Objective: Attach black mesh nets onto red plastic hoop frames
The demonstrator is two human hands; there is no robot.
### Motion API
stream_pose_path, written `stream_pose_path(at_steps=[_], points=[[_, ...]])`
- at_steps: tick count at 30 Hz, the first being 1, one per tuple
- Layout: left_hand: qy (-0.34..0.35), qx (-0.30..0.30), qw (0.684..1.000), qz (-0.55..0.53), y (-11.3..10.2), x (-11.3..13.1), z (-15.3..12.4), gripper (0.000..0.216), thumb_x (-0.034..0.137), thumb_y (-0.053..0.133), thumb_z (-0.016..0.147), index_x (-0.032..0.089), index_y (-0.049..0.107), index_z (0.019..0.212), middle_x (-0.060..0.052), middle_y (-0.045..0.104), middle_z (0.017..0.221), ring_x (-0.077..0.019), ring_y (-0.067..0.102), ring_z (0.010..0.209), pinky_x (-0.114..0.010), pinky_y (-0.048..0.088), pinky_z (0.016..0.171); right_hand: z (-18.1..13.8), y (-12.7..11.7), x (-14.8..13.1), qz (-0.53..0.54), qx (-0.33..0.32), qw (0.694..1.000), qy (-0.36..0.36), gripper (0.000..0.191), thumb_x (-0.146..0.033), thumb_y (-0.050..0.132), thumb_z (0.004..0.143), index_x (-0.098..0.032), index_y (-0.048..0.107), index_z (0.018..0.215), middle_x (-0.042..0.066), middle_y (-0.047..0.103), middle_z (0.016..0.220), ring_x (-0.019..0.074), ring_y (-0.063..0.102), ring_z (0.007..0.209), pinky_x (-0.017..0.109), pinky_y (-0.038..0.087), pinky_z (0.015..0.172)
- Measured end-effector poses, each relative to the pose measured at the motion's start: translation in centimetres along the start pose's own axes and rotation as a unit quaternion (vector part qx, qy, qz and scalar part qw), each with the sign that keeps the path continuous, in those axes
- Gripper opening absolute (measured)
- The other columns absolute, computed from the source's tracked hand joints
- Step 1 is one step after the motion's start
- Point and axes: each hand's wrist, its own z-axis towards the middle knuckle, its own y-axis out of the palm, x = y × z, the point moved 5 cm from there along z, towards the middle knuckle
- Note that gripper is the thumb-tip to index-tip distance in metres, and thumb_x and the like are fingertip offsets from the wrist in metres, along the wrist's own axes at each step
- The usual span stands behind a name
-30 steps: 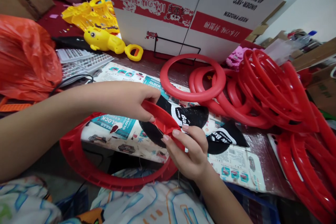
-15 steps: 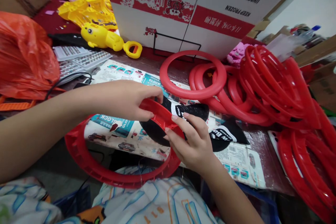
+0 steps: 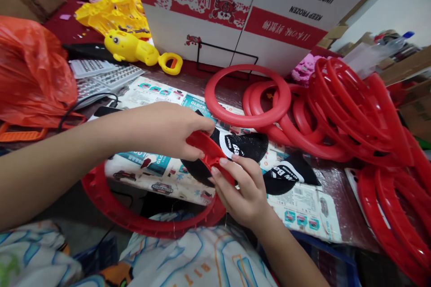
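Both hands hold one large red plastic ring [image 3: 111, 208] over my lap, at the table's front edge. My left hand [image 3: 168, 128] is closed on the ring's far arc, fingers curled over its rim. My right hand [image 3: 240, 188] pinches the same arc just to the right, thumb and fingertips pressed on the rim. A fine thread seems to hang below that hand. Black mesh pieces with white lettering [image 3: 247, 145] lie on the table just behind my hands.
Several more red rings [image 3: 247, 94] lie flat and stacked [image 3: 357, 112] to the right. A big white and red carton [image 3: 235, 13] stands behind. Yellow toy parts [image 3: 129, 47], an orange bag [image 3: 30, 76] and printed cardboard sheets [image 3: 158, 98] fill the left and middle.
The ring has tilted a little, its near arc sinking toward my lap. Both hands stay on the far arc and have shifted only slightly.
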Motion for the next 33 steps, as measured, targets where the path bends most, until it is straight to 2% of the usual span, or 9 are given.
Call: stream_pose_path(at_steps=[8,13,18,26,33], points=[[-0.019,-0.008,1.0,-0.019,1.2,-1.3,0.0,0.024,0.048,0.055,0.078,0.03,0.069,0.086,0.001,0.069,0.075,-0.0193,0.059,0.066,-0.03,0.033,0.058,-1.3,-0.2,-0.4,0.028,0.041,0.999,0.0,0.014,-0.005,0.072,0.085,-0.014,0.069,0.096,0.006,0.07,0.101,0.0213,0.06,0.106,0.035,0.058,0.084],[-0.029,-0.006,1.0,-0.003,1.2,-1.2,0.0,0.025,0.048,0.054,0.077,0.031,0.07,0.086,0.001,0.069,0.074,-0.0191,0.059,0.066,-0.03,0.034,0.058,-1.2,0.0,-0.6,0.064,0.05,0.996,0.019,0.015,-0.004,0.066,0.089,-0.015,0.068,0.099,0.005,0.071,0.096,0.0197,0.06,0.104,0.033,0.058,0.081],[-0.035,-0.016,0.999,-0.016,1.4,-1.6,0.1,0.024,0.052,0.057,0.076,0.033,0.069,0.084,0.0,0.07,0.074,-0.0214,0.06,0.066,-0.032,0.034,0.056,-1.2,0.3,-0.6,0.09,0.04,0.994,0.035,0.017,-0.004,0.064,0.091,-0.014,0.067,0.105,0.006,0.072,0.095,0.0191,0.06,0.103,0.033,0.057,0.081],[-0.026,-0.021,0.999,-0.018,1.5,-1.4,0.2,0.025,0.052,0.055,0.077,0.032,0.068,0.085,0.0,0.07,0.078,-0.0218,0.061,0.07,-0.032,0.036,0.059,-1.4,0.1,-0.5,0.015,0.022,1.0,0.005,0.012,-0.007,0.07,0.087,-0.014,0.069,0.097,0.008,0.072,0.1,0.0239,0.058,0.109,0.039,0.056,0.084],[-0.028,-0.028,0.999,-0.014,1.4,-1.1,0.2,0.023,0.049,0.055,0.077,0.031,0.067,0.085,-0.001,0.071,0.079,-0.0224,0.062,0.07,-0.032,0.037,0.059,-0.9,0.0,-0.2,0.008,-0.023,1.0,-0.008,0.012,-0.007,0.067,0.088,-0.016,0.072,0.095,0.007,0.073,0.108,0.0245,0.056,0.113,0.039,0.056,0.088]])
